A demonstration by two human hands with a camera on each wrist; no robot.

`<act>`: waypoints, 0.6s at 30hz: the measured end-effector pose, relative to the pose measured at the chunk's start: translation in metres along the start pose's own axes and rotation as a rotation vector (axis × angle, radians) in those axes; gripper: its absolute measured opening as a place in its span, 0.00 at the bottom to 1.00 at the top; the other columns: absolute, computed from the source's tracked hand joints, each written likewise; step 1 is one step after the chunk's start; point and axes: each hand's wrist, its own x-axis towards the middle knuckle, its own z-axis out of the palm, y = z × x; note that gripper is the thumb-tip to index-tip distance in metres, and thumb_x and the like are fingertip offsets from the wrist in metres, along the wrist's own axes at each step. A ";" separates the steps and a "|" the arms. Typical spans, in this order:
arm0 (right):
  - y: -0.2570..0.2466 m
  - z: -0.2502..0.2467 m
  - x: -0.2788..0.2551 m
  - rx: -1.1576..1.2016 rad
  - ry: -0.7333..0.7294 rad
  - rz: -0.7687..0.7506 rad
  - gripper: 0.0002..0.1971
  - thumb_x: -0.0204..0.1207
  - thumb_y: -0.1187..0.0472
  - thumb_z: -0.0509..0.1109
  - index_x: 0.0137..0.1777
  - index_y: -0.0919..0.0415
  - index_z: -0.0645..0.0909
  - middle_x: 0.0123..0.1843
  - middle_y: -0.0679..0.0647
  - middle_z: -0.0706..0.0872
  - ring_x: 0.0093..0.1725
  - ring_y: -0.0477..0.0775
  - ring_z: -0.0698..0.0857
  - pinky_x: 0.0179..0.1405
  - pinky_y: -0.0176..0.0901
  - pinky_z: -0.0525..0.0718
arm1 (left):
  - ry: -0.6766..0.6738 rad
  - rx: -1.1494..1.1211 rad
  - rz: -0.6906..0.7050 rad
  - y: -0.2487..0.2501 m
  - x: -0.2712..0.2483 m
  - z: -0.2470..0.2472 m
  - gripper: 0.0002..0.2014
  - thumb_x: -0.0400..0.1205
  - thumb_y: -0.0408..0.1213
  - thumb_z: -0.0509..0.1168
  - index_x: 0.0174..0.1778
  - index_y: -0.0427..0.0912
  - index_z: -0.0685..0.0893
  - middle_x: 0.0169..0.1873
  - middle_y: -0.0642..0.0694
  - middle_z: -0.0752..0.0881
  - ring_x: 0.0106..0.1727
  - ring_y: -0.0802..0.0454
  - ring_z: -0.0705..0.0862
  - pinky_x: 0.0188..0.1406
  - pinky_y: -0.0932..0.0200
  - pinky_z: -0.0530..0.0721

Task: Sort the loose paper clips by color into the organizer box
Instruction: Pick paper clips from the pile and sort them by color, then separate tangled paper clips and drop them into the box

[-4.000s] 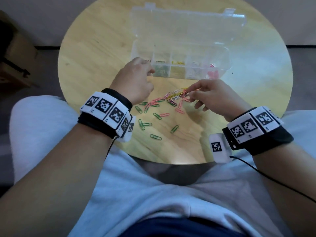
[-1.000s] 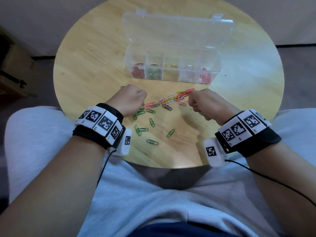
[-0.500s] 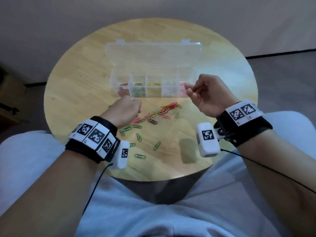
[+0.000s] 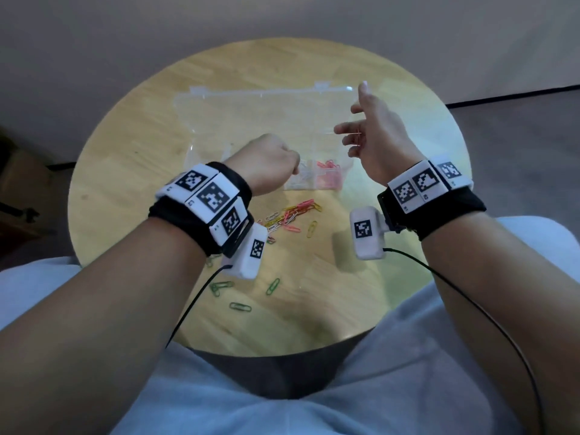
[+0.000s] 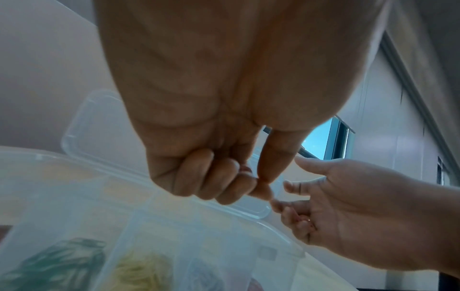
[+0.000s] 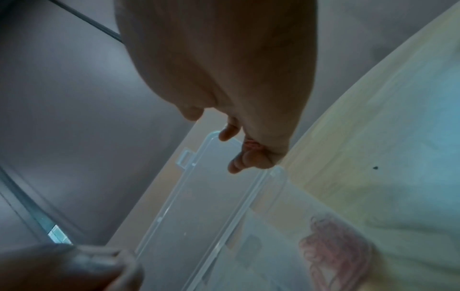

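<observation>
Left hand (image 4: 266, 164) sits mid-frame over the clear organizer box (image 4: 201, 152), fingers curled tight, thumb tip pressed to forefinger — whether a clip is pinched there cannot be told. Right hand (image 4: 373, 133), upper right of center, is raised palm-inward above the box's right end, forefinger pointing up, lower fingers bent around red paper clips (image 4: 357, 138). The box lies on the round wooden table (image 4: 125, 127), lid (image 4: 266, 111) folded back flat. Its rightmost compartment holds pink clips (image 4: 328, 171); white ones sit just left. Loose mixed clips (image 4: 292, 215) cluster below the box — green clips (image 4: 273, 285) scattered nearer the table's lower edge.
</observation>
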 end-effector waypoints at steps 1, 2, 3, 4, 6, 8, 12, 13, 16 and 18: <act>0.000 -0.001 0.002 0.013 -0.019 -0.020 0.19 0.85 0.40 0.55 0.49 0.56 0.73 0.47 0.62 0.85 0.36 0.54 0.78 0.33 0.43 0.74 | 0.000 -0.006 -0.001 0.005 0.005 0.000 0.15 0.85 0.37 0.57 0.48 0.36 0.89 0.37 0.41 0.82 0.32 0.46 0.75 0.27 0.58 0.70; 0.000 -0.002 0.003 0.023 -0.041 -0.034 0.19 0.85 0.40 0.54 0.48 0.55 0.73 0.50 0.63 0.87 0.40 0.56 0.81 0.38 0.45 0.78 | 0.002 -0.014 -0.003 0.009 0.010 0.001 0.15 0.85 0.37 0.57 0.50 0.37 0.89 0.41 0.41 0.85 0.36 0.45 0.79 0.32 0.58 0.75; -0.001 -0.004 0.005 0.023 -0.061 -0.040 0.19 0.85 0.39 0.54 0.48 0.55 0.73 0.52 0.64 0.88 0.46 0.57 0.84 0.46 0.47 0.80 | 0.005 -0.019 -0.005 0.013 0.015 0.001 0.15 0.84 0.38 0.58 0.52 0.38 0.89 0.44 0.41 0.86 0.41 0.45 0.81 0.40 0.55 0.78; -0.001 -0.005 0.005 0.013 -0.078 -0.041 0.19 0.84 0.38 0.54 0.48 0.54 0.73 0.54 0.64 0.89 0.52 0.58 0.86 0.53 0.48 0.81 | 0.008 -0.019 -0.007 0.016 0.020 0.002 0.15 0.84 0.39 0.59 0.54 0.37 0.89 0.45 0.41 0.87 0.45 0.45 0.82 0.46 0.53 0.80; -0.002 -0.009 0.006 -0.008 -0.104 -0.039 0.20 0.84 0.37 0.53 0.48 0.53 0.74 0.55 0.62 0.90 0.61 0.57 0.86 0.64 0.48 0.79 | 0.019 -0.025 -0.009 0.021 0.029 0.005 0.17 0.82 0.41 0.61 0.56 0.33 0.88 0.44 0.42 0.84 0.45 0.47 0.81 0.48 0.52 0.80; -0.002 -0.012 0.004 -0.008 -0.118 -0.044 0.21 0.84 0.36 0.52 0.49 0.52 0.75 0.56 0.60 0.90 0.63 0.55 0.85 0.68 0.48 0.75 | 0.033 -0.051 -0.013 0.026 0.037 0.008 0.18 0.80 0.41 0.62 0.55 0.31 0.88 0.43 0.42 0.84 0.44 0.46 0.81 0.47 0.51 0.80; -0.001 -0.016 0.003 -0.025 -0.098 -0.075 0.22 0.84 0.36 0.51 0.50 0.52 0.77 0.54 0.57 0.91 0.60 0.52 0.87 0.67 0.48 0.76 | 0.048 -0.161 -0.019 0.036 0.047 0.015 0.16 0.77 0.40 0.64 0.51 0.31 0.88 0.40 0.42 0.85 0.41 0.45 0.82 0.49 0.48 0.83; -0.001 -0.016 0.003 -0.022 -0.085 -0.086 0.22 0.84 0.36 0.51 0.50 0.52 0.77 0.54 0.57 0.91 0.59 0.52 0.87 0.65 0.48 0.77 | 0.050 -0.194 -0.019 0.039 0.048 0.016 0.15 0.77 0.40 0.64 0.49 0.32 0.88 0.40 0.41 0.86 0.43 0.43 0.85 0.54 0.46 0.85; -0.002 -0.019 0.004 0.016 -0.049 -0.123 0.21 0.84 0.38 0.52 0.48 0.52 0.77 0.51 0.57 0.92 0.55 0.52 0.89 0.59 0.46 0.80 | 0.040 -0.297 -0.025 0.048 0.049 0.021 0.13 0.77 0.40 0.63 0.47 0.34 0.88 0.46 0.36 0.90 0.51 0.40 0.89 0.59 0.42 0.86; -0.002 -0.020 0.004 0.040 -0.037 -0.137 0.21 0.85 0.38 0.53 0.48 0.53 0.77 0.49 0.57 0.93 0.51 0.53 0.90 0.55 0.45 0.82 | 0.020 -0.317 -0.032 0.051 0.048 0.024 0.13 0.80 0.41 0.62 0.50 0.36 0.87 0.52 0.37 0.88 0.54 0.40 0.88 0.60 0.43 0.85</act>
